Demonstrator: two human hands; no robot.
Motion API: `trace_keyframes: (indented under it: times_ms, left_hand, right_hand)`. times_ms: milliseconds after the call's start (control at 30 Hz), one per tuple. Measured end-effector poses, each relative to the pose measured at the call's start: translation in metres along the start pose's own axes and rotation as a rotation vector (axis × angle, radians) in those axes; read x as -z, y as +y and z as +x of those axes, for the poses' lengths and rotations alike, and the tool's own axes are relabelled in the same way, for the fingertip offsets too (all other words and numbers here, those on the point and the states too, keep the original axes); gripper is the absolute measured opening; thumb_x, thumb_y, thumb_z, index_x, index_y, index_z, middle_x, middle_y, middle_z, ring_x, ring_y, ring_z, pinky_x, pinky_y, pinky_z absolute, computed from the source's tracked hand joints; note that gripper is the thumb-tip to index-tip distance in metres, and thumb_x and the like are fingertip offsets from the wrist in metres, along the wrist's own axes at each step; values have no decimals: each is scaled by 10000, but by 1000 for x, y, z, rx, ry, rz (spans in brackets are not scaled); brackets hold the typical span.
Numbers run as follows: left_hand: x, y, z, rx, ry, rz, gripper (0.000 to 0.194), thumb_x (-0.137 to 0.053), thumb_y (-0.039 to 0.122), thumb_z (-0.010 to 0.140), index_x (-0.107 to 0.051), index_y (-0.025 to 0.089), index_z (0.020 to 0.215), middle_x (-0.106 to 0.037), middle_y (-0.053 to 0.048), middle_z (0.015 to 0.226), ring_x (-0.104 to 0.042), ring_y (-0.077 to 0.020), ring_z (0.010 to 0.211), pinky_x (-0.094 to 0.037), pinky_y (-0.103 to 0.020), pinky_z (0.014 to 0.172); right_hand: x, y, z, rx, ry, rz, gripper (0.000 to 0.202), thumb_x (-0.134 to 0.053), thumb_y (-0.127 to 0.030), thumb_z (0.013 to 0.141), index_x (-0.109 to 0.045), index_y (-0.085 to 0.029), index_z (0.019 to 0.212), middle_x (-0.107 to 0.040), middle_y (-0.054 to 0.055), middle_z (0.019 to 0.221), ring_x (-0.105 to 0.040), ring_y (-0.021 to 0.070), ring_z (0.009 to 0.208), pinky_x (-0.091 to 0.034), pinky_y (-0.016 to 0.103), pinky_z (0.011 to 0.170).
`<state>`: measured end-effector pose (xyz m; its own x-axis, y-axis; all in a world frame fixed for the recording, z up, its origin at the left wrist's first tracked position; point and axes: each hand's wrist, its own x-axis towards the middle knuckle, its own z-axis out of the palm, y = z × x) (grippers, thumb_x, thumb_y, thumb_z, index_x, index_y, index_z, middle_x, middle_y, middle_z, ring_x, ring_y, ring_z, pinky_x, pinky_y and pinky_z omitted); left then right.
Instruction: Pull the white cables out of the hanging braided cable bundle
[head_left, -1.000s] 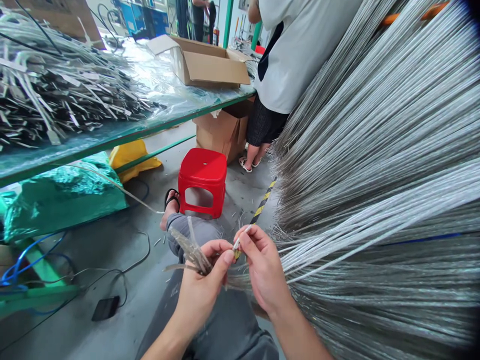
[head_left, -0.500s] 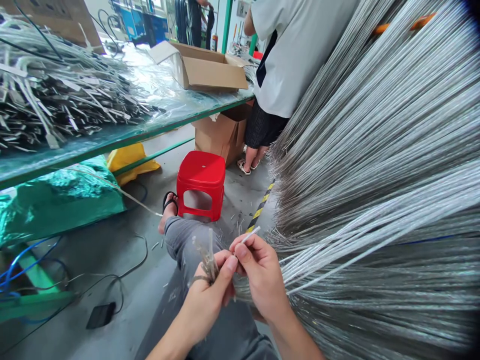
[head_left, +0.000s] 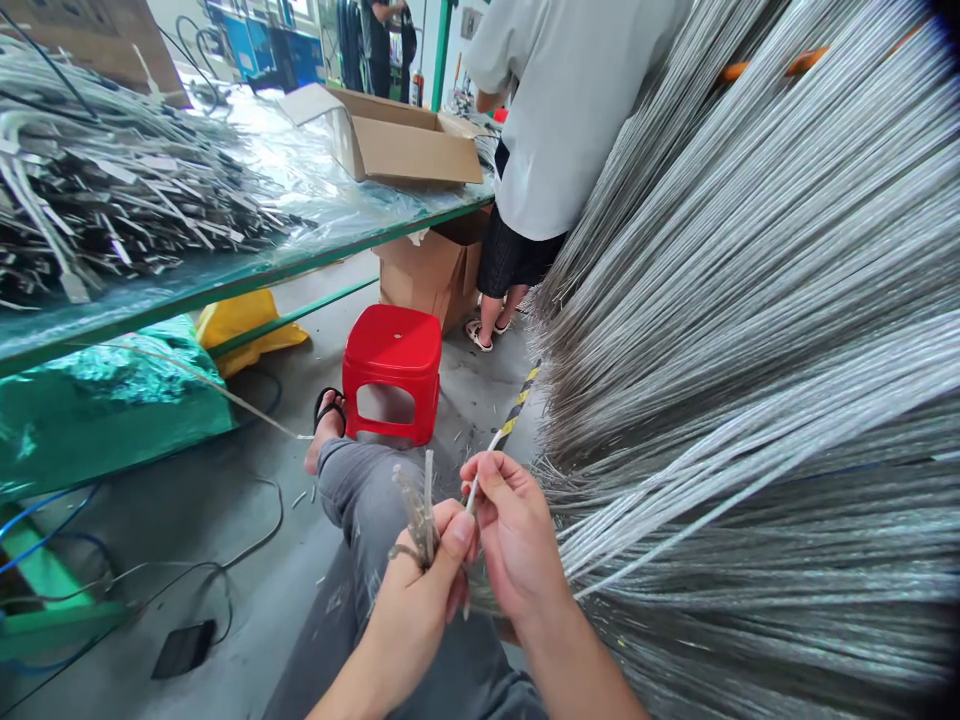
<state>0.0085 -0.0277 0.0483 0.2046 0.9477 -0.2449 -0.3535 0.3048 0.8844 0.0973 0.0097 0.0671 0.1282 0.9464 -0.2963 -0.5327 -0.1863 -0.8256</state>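
My left hand (head_left: 431, 560) is closed around a small bunch of short translucent tube pieces (head_left: 418, 510), whose ends stick up past the fingers. Its thumb and forefinger also pinch the lower part of a thin whitish strand (head_left: 472, 490). Higher on that strand, my right hand (head_left: 517, 530) grips it between thumb and fingertips, and its pale tip shows above them. Both hands are close together over my grey-trousered leg (head_left: 367, 500). Just right of my right hand runs a bundle of silvery wires (head_left: 660, 490); whether the pinched strand belongs to it is hidden.
Thick masses of silvery wires (head_left: 720, 260) fill the right side. A red stool (head_left: 394, 340) stands ahead, near a person in a pale shirt (head_left: 570, 120). On the left, a green-edged table (head_left: 315, 245) bears flat-ended wires (head_left: 150, 190) and an open carton (head_left: 416, 150).
The whitish strand has swung more upright between my hands. My right hand has turned slightly, its fingertips now higher on the strand. The view has shifted a little to the right.
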Motion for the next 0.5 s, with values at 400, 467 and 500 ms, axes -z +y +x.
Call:
trace_keyframes:
  times_ms: [400,467,500]
  left_hand:
    - [0,-4,-2,46,55,-34,530,-587,699,765,-480,197,636,-310,108,446,-237,-52,369,-283,-198,386]
    - [1,-5,-1,55,70,-64,527,-605,696,753,-490,194,640,-298,112,441,-228,-49,367,-282,-194,382]
    - [1,-5,-1,54,74,-80,525,-613,691,751,-491,193,642,-299,112,444,-226,-47,368,-272,-190,378]
  right_hand:
    - [0,2,7,-8,-16,31,332,-857,-440,631,-671,-167,653,-611,-18,687,-476,74,614,-408,168,612]
    - [1,4,4,-35,-55,6,328,-825,-462,679,-678,-169,693,-605,-15,701,-485,75,615,-407,170,588]
    - [2,5,2,-53,-77,-11,327,-806,-473,702,-684,-170,720,-600,-15,705,-482,75,602,-399,173,560]
